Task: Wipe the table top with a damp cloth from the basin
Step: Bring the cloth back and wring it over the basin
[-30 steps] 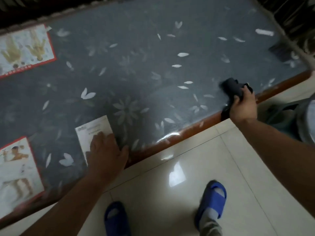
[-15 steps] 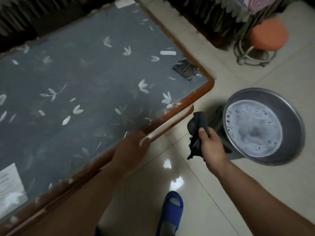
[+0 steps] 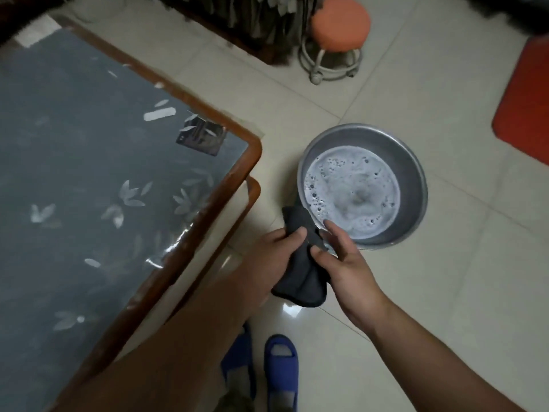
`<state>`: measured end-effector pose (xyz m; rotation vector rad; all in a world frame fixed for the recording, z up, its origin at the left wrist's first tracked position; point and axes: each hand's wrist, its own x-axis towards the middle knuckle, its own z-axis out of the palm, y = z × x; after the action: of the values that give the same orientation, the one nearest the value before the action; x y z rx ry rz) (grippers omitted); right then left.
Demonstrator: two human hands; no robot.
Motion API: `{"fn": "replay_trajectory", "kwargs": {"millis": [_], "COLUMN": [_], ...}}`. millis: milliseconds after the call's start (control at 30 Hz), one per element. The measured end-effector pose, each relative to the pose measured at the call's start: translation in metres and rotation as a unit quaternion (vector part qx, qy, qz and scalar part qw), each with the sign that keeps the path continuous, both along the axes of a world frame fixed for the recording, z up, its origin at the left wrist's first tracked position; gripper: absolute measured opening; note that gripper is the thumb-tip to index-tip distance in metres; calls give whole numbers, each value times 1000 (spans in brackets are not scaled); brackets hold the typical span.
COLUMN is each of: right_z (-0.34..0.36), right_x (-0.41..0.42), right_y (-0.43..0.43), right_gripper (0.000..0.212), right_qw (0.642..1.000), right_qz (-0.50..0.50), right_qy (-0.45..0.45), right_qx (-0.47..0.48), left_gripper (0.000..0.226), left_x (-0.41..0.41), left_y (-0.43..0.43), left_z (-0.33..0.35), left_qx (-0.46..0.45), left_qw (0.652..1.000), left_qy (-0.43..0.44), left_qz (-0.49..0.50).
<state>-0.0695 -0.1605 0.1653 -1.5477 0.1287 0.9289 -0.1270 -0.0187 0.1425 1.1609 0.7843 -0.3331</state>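
Table (image 3: 74,162) on the left, its flowered top under a clear sheet. Just off its corner, the left hand (image 3: 276,257) grips a dark cloth (image 3: 300,278), fingers curled round it. Right hand (image 3: 347,269) pinches the same cloth, over the floor. Beside them sits the metal basin (image 3: 410,173), soapy water inside. Orange stool (image 3: 338,25) beyond.

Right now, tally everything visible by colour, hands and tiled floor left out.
Blue: 2, slippers
Orange or red: 2, stool, mat
Grey or dark: 3, basin, cloth, table top
Total: 7
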Motion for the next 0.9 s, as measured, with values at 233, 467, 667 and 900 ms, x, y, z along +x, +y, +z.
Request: {"fn": "replay_trajectory", "kwargs": {"millis": [233, 467, 667, 900], "right_z": [-21, -39, -63, -77], "right_x": [21, 41, 57, 75], "right_y": [-26, -33, -47, -42], "right_gripper": [39, 49, 26, 13], "right_qw": [986, 981, 997, 983], "right_qz": [-160, -180, -76, -116], "right_qy": [54, 54, 5, -53], "right_qx": [13, 51, -17, -129], "left_gripper": [53, 57, 45, 69], "left_x": [34, 63, 94, 110], "left_y": [-16, -32, -8, 16], "left_z": [-28, -51, -75, -91], "left_qx": [-111, -205, -29, 152], "left_qw": [994, 978, 996, 941], "left_qy": [-10, 25, 44, -78], "left_qz": [8, 14, -73, -292]}}
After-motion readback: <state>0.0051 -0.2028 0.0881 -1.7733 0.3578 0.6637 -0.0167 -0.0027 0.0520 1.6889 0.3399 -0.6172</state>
